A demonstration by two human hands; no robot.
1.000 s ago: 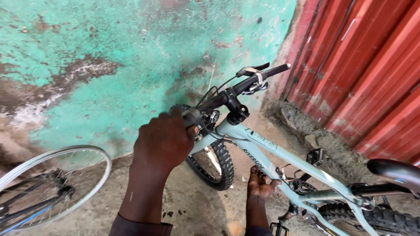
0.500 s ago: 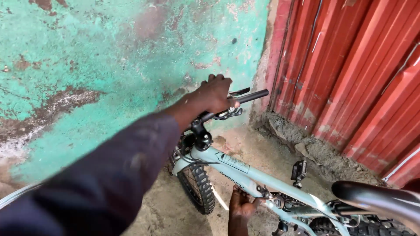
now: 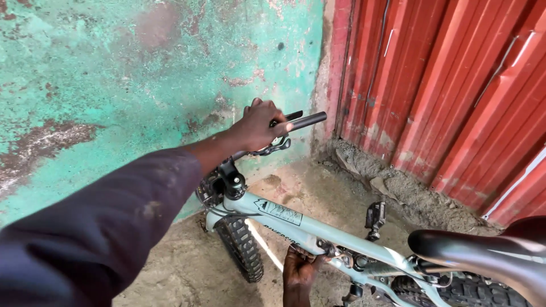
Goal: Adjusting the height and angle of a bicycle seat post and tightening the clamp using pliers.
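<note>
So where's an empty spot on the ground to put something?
Bare ground lies between the green wall and the front tyre. More sits between the bike frame and the red metal sheets, though rubble edges it. Around the pedals it is crowded.

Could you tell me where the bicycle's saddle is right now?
In the head view, the black saddle sits at lower right, before the red corrugated wall, above the rear tyre.

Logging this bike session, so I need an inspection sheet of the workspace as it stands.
Surface: bare dirt floor, rubble by the wall.
Job's things: pale blue bicycle; knobby front tyre, black saddle.
Clutter: nothing seen.
Hands: left hand grips the handlebar; right hand holds the frame's down tube from below.
Cables: black cables at the stem.
Surroundings: peeling green wall, red corrugated sheet.
</note>
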